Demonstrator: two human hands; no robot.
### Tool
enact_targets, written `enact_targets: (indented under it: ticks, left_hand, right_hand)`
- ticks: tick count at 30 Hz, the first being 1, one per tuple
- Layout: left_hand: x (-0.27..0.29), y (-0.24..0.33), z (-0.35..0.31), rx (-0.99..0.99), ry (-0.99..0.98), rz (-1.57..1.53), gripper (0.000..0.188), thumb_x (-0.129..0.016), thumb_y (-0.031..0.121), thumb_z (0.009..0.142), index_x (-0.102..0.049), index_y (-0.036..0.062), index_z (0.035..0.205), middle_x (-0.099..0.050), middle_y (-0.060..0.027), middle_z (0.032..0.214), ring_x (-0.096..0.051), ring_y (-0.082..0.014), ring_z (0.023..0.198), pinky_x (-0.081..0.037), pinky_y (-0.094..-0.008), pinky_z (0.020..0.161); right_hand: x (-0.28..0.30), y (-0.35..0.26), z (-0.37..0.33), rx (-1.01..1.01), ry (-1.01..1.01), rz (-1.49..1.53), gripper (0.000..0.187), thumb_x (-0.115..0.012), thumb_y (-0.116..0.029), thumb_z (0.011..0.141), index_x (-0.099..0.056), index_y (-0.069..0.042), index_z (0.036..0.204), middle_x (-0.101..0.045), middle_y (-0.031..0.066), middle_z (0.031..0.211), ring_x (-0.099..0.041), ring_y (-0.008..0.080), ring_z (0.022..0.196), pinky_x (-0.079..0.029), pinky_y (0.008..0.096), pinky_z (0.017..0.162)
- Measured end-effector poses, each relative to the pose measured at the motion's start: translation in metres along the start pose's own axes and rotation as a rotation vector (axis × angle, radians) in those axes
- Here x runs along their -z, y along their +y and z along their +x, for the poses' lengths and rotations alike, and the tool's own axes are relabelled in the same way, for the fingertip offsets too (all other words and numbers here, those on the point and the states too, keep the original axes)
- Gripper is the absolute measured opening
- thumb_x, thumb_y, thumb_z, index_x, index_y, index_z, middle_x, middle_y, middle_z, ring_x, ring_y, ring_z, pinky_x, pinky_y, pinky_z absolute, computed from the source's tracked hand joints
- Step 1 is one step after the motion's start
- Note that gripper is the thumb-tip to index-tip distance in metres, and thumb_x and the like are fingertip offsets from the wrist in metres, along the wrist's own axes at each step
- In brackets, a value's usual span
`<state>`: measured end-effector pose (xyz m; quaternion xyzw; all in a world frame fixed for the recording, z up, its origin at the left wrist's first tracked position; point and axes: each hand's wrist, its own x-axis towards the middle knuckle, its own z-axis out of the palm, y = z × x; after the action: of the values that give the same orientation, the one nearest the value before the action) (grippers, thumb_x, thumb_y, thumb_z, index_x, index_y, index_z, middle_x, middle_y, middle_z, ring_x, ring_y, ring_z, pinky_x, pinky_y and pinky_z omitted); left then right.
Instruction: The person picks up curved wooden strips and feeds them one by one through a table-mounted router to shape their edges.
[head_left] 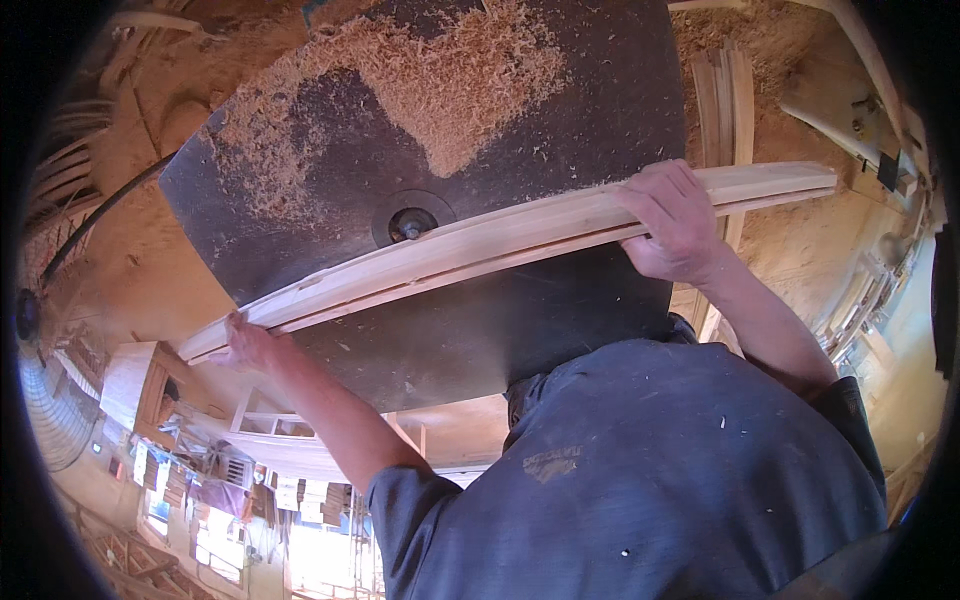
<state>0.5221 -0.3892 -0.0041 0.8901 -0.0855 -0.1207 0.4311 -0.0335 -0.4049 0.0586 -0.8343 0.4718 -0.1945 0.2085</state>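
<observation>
A long pale wooden board (480, 240) lies slantwise over a dark machine table, its right end higher in the view than its left. A groove or gap runs along its near side. My left hand (248, 345) grips it close to the left end. Toward the other end my right hand (672, 222) is wrapped over the top, fingers on the far edge. Against the board's far edge, near its middle, sits a spindle cutter (410, 224) in a round opening of the table (420, 340).
Wood shavings (470, 85) are heaped on the far part of the table. Long wood strips (728, 110) lie beyond its right edge. A wooden box-like piece (140, 390) and a ribbed hose (52, 410) are at the left. Sawdust covers the floor (790, 260).
</observation>
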Motion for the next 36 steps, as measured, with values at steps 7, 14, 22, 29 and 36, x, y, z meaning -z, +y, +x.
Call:
enact_targets:
  ticks: [7, 14, 22, 29, 36]
  left_hand:
    - [0.051, -0.069, 0.083, -0.362, -0.054, 0.152, 0.055, -0.062, 0.000, 0.085, -0.027, -0.0023, 0.128, -0.061, -0.0223, 0.103, -0.065, -0.0341, 0.091, -0.058, -0.0529, 0.086]
    - [0.054, -0.033, 0.055, 0.064, 0.140, -0.044, 0.029, -0.057, 0.013, 0.090, -0.061, -0.0058, 0.112, -0.061, -0.0221, 0.113, -0.065, -0.0368, 0.100, -0.057, -0.0518, 0.090]
    - [0.088, -0.058, 0.084, 0.117, 0.193, -0.110, 0.093, -0.068, -0.003, 0.084, -0.006, 0.0069, 0.153, -0.064, -0.0223, 0.108, -0.066, -0.0327, 0.095, -0.058, -0.0513, 0.084]
    - [0.123, -0.089, 0.116, 0.217, 0.167, -0.165, 0.093, -0.070, -0.008, 0.079, -0.012, 0.0037, 0.151, -0.058, -0.0286, 0.116, -0.065, -0.0386, 0.096, -0.058, -0.0551, 0.082]
    - [0.121, -0.075, 0.098, 0.200, 0.270, -0.101, 0.100, -0.070, -0.002, 0.079, -0.005, 0.0072, 0.154, -0.053, -0.0321, 0.124, -0.064, -0.0411, 0.095, -0.059, -0.0541, 0.080]
  right_hand:
    - [-0.020, -0.014, 0.033, 0.097, -0.041, 0.048, 0.055, -0.076, -0.008, 0.047, -0.064, -0.006, 0.101, -0.060, 0.0062, 0.095, -0.059, 0.0267, 0.089, -0.047, 0.0389, 0.078]
    - [-0.042, -0.033, 0.060, 0.165, 0.025, 0.181, 0.046, -0.078, -0.010, 0.054, -0.060, -0.011, 0.096, -0.058, 0.0048, 0.093, -0.058, 0.0255, 0.089, -0.047, 0.0391, 0.078]
    - [-0.072, -0.054, 0.083, 0.274, 0.049, 0.217, 0.037, -0.079, -0.012, 0.058, -0.057, -0.012, 0.087, -0.056, 0.0031, 0.087, -0.058, 0.0238, 0.084, -0.048, 0.0368, 0.075]
    - [-0.095, -0.070, 0.098, 0.375, 0.023, 0.220, 0.030, -0.076, -0.013, 0.058, -0.057, -0.012, 0.081, -0.053, 0.0014, 0.081, -0.057, 0.0219, 0.079, -0.047, 0.0356, 0.070]
    - [-0.109, -0.079, 0.103, 0.465, -0.018, 0.183, 0.017, -0.066, -0.017, 0.056, -0.057, -0.013, 0.071, -0.044, -0.0022, 0.072, -0.051, 0.0175, 0.072, -0.042, 0.0324, 0.065]
